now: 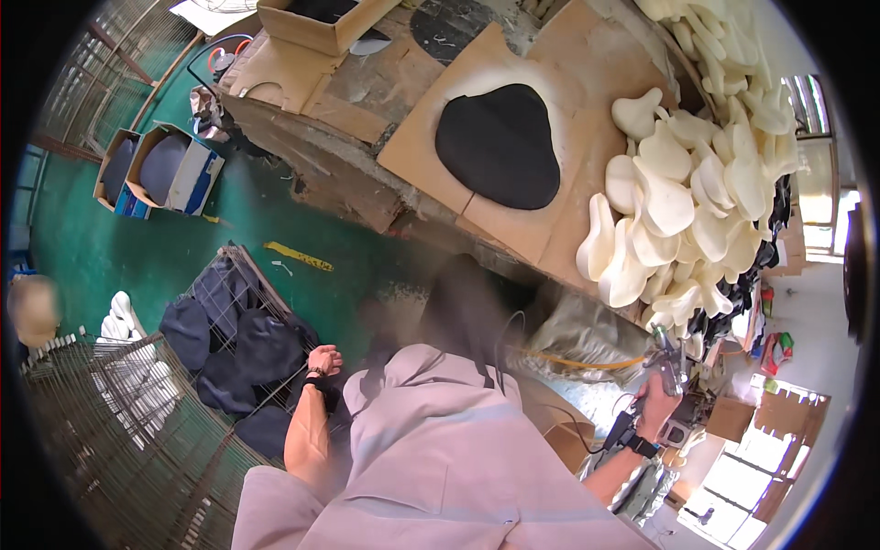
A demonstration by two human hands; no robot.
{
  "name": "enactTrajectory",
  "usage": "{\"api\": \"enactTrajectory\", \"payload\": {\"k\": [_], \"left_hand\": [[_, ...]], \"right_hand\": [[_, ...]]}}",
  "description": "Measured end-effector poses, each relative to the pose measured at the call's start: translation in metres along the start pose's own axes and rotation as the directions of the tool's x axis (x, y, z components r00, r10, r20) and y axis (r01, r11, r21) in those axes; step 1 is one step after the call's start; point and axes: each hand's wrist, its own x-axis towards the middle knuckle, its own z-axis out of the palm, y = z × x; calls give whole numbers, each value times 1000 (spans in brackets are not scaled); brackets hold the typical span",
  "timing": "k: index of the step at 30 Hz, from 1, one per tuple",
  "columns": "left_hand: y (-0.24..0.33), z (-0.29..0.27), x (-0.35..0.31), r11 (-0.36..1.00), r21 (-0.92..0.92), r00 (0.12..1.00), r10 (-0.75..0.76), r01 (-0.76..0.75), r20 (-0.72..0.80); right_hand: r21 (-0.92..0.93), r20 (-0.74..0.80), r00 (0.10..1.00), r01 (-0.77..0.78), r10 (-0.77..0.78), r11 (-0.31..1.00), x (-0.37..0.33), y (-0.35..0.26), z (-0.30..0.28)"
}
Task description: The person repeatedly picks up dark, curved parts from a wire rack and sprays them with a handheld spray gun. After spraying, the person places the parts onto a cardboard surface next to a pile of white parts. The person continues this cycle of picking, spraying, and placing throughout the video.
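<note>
In my right hand [656, 405], at the right, is a metal spray gun [671, 359], held beside the heap of cream foam saddle pads [667, 206]. My left hand [324, 359] is at the lower left, fingers curled, next to the black saddle-shaped pieces [268, 346] lying on a wire rack [240, 275]. Whatever those fingers may hold is hidden. On the workbench ahead, one black saddle-shaped piece [502, 147] lies flat on a cardboard sheet [431, 124], ringed by pale residue.
A yellow hose [596, 364] runs below the bench edge toward the spray gun. Two open boxes [188, 174] with dark pieces stand on the green floor [247, 215] at left. More wire racks [119, 431] fill the lower left. Another cardboard box [335, 32] sits on the bench's far side.
</note>
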Motion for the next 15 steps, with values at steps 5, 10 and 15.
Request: {"api": "enactTrajectory", "payload": {"k": [5, 10, 15], "left_hand": [[1, 0, -3, 999, -1, 999, 45, -45, -30], [7, -14, 17, 917, -369, 956, -45, 155, 290], [28, 7, 18, 991, -17, 991, 135, -134, 16]], "right_hand": [[-17, 104, 994, 41, -39, 999, -9, -7, 29], [-110, 160, 986, 64, -46, 992, -11, -20, 41], [-98, 179, 983, 60, -41, 993, -17, -24, 47]]}}
